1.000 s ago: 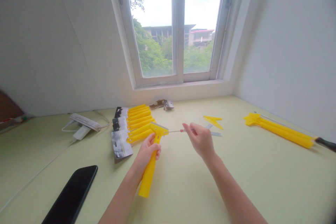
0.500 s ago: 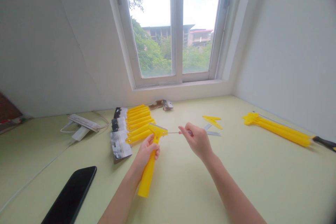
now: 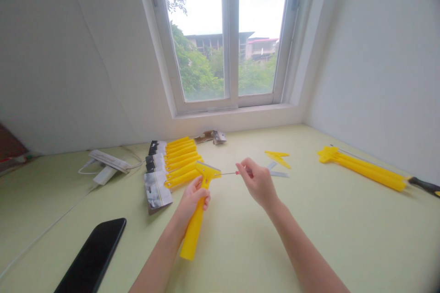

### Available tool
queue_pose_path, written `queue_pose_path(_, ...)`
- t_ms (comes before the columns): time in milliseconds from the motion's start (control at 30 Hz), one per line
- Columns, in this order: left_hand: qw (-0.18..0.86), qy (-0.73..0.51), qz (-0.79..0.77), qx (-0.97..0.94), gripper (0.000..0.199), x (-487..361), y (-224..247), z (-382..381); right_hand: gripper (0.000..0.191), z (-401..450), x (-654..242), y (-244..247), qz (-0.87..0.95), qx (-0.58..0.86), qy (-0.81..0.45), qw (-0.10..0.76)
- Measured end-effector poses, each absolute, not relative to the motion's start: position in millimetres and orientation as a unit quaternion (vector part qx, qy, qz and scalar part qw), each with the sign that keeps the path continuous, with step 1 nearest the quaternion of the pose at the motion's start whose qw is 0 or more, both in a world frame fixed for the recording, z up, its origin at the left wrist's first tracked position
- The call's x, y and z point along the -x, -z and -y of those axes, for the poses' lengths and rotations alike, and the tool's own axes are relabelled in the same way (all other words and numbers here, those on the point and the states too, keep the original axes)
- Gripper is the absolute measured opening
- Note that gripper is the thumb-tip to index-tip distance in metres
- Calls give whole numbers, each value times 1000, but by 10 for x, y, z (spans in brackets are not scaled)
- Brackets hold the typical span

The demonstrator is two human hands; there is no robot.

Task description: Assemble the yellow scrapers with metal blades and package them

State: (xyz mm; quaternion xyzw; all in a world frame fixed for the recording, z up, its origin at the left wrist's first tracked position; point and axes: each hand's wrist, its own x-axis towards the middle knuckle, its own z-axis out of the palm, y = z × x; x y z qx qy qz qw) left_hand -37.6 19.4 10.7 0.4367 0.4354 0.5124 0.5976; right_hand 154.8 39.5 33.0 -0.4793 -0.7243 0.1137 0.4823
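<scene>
Left hand [image 3: 192, 200] closed firmly around the handle of a yellow plastic scraper [image 3: 195, 224], its head raised just above the fingers. Right hand [image 3: 258, 184] pinched almost shut on a thin metal rod [image 3: 228, 173] with a red collar, its tip at the scraper head. Left of the left hand, a row of yellow scrapers [image 3: 182, 160] beside blade packets [image 3: 157, 190]; nearer, a black phone [image 3: 91, 256]. Right of the right hand, flat yellow pieces [image 3: 277, 159].

1. Left hand [image 3: 191, 200] holds yellow scraper [image 3: 195, 228] by its handle.
2. Right hand [image 3: 259, 184] pinches thin metal rod [image 3: 228, 173], tip reaching the scraper.
3. More scrapers [image 3: 182, 160] lie in a row beside packaging cards [image 3: 157, 190] on the surface [image 3: 237, 247].
</scene>
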Motion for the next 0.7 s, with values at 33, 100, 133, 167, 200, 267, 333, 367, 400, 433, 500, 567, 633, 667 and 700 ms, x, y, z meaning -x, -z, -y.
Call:
queue_pose_path(33,597,-513,-436,-436,47,381,-105,-194,16,-395,-1552,-332,726,477,-115,481)
queue_pose_path(100,596,-513,-439,-435,48,393,-98,-197,11,-397,-1560,-339,738,455,-122,483)
queue_pose_path(133,595,-513,-440,-434,48,398,-93,-199,10,-400,-1562,-341,745,441,-125,484)
queue_pose_path(167,595,-513,-441,-433,48,401,-88,-202,9,-403,-1563,-341,751,430,-127,484)
queue_pose_path(200,596,-513,-442,-432,49,403,-84,-204,7,-407,-1563,-337,756,422,-127,484)
queue_pose_path(267,597,-514,-441,-431,48,400,-78,-207,9,-415,-1559,-322,757,421,-125,484)
queue_pose_path(333,601,-512,-437,-432,45,393,-77,-210,14,-421,-1556,-304,749,442,-116,480)
queue_pose_path(367,603,-510,-436,-433,44,390,-78,-211,16,-422,-1556,-297,743,457,-113,476)
queue_pose_path(400,603,-510,-435,-432,44,388,-78,-213,17,-423,-1557,-294,738,469,-112,472)
queue_pose_path(433,604,-509,-436,-432,44,388,-79,-214,16,-422,-1561,-295,734,475,-113,472)
queue_pose_path(500,602,-511,-437,-431,44,391,-79,-216,11,-421,-1573,-306,734,465,-119,480)
queue_pose_path(567,599,-513,-439,-431,45,396,-81,-217,7,-420,-1586,-322,744,440,-122,488)
queue_pose_path(633,598,-514,-440,-431,45,396,-85,-214,6,-418,-1589,-329,754,421,-122,489)
queue_pose_path(667,597,-514,-440,-431,45,394,-88,-212,5,-416,-1585,-327,755,418,-120,490)
queue_pose_path(700,598,-512,-439,-432,45,391,-92,-208,6,-414,-1579,-320,753,419,-117,494)
